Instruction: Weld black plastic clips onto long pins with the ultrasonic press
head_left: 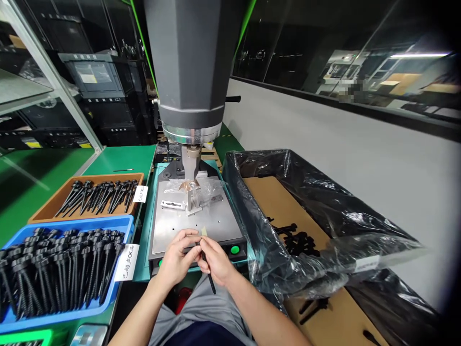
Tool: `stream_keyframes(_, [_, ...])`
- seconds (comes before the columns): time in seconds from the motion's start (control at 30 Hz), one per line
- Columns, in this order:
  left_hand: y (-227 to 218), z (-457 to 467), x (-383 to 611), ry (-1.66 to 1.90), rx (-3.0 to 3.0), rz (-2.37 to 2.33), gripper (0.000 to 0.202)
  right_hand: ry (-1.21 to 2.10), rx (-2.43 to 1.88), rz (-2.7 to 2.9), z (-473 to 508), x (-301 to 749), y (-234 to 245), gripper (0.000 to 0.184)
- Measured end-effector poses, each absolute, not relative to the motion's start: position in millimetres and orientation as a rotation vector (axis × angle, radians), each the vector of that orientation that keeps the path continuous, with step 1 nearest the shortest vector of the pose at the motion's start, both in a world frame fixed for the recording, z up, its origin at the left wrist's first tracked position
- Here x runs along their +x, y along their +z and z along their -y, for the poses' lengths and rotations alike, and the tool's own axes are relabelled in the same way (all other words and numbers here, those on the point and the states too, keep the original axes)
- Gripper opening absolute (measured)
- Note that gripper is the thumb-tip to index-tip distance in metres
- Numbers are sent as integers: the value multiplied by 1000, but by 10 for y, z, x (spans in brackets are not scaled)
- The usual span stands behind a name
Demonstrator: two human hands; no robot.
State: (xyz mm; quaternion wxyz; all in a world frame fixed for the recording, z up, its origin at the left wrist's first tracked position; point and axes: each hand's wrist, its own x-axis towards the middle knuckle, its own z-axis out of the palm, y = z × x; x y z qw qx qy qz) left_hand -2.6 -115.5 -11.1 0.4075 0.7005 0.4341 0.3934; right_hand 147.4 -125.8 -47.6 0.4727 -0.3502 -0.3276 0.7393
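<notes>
Just in front of the machine's plate, my left hand (178, 257) and my right hand (218, 262) meet over a thin black rod-shaped part (212, 282). My right fingers are wrapped around its shaft, and the lower tip sticks out below them, slanting downward. At the upper end, my left thumb and fingers close on the part, hiding its head. Beyond the hands, a metal fixture (193, 199) stands on the steel plate (169, 240), partly covered by clear plastic film. The press machine's metal horn (190, 163) comes down onto the fixture.
To the left, a blue tray (124, 228) and an orange tray (46, 206) hold many black knob-headed rods. At right, a box lined with black plastic (259, 230) contains more dark parts. A green button (235, 250) sits on the machine's front edge. Stacked crates (97, 74) stand behind.
</notes>
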Motion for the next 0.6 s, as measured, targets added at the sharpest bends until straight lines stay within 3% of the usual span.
stream_keyframes(0.23, [-100,635,-188,1417,1447,-1436,28,1684,-1024,423,921,1627,-702,49])
stream_keyframes(0.47, [-29,63,-128,1414,1267,-1382,58,1649,-779,372,544,1502,-852,35])
stream_keyframes(0.6, [-5,-59,-52,1321,1137,-1214,66,1567,-731,368,408,1625,-790,33])
